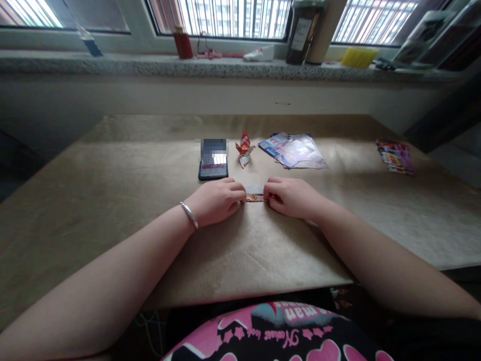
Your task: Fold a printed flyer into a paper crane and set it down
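At the far left of the frame, your table (93, 190) shows a tan, faintly creased surface with a soft sheen. Above it, the speckled stone windowsill (131, 66) runs across the top of the frame. At its upper left rests a small dark-blue object (92, 46), too blurred to name; further along stands a red container (183, 45) with a narrower, brownish top.

Left of centre, a smooth, silvery bangle (189, 215) circles your left wrist. Just beyond your left hand (221, 200) lies a flat, dark-edged phone (213, 173), its screen partly pixelated. Your left fingers are curled, pinching the left end of the folded paper strip (255, 197), which lies at the centre of the frame between your hands: narrow, grey-white above, with a red-and-orange printed edge below. Behind it sits a pointed, folded paper figure (244, 149) in red and white.

Your right hand (288, 197) is bent inward, its fingers pinching the strip's right end. Beyond it, glossy bluish sheets (295, 150) overlap in an uneven fan. On the sill above, a tall dark jar (302, 35) carries a pale label, and a yellow block (359, 57) rests farther right. Toward the right edge, brightly printed slips (396, 156) lie overlapped on your table.
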A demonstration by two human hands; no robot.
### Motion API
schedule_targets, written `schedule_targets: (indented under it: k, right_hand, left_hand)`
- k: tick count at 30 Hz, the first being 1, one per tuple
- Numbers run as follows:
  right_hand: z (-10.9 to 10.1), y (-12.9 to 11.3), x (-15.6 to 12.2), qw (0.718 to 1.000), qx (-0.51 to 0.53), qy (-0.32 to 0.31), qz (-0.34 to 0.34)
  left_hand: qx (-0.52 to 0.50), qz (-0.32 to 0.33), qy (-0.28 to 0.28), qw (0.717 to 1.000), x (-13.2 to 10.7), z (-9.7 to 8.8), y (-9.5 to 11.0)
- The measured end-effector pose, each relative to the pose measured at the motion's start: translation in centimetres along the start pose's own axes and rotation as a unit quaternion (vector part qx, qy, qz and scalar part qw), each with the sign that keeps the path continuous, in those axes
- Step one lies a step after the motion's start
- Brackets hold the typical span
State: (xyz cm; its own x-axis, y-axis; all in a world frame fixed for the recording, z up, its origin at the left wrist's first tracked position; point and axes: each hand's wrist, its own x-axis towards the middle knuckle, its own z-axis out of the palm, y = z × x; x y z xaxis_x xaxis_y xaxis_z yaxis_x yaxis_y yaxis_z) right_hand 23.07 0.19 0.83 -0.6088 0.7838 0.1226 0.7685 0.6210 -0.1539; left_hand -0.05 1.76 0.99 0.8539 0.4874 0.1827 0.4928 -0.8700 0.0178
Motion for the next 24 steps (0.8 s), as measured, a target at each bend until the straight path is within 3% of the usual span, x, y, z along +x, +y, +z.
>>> schedule_targets:
  k: [8, 14, 24]
  right_hand:
    - [0.8, 0.3, 0.3, 0.995, 0.064, 0.048, 0.055]
    - [0.7, 0.3, 0.3, 0.995, 0.042, 0.045, 0.078]
    - [0.9, 0.5, 0.5, 0.984, 0.147, 0.031, 0.097]
  left_hand:
    - [0.043, -0.011, 0.022, 0.999, 0.0, 0.1, 1.0]
    - [0.064, -0.017, 0.018, 0.998, 0.2, 0.2, 1.4]
    - [0.082, -0.022, 0.035, 0.996, 0.1, 0.0, 0.9]
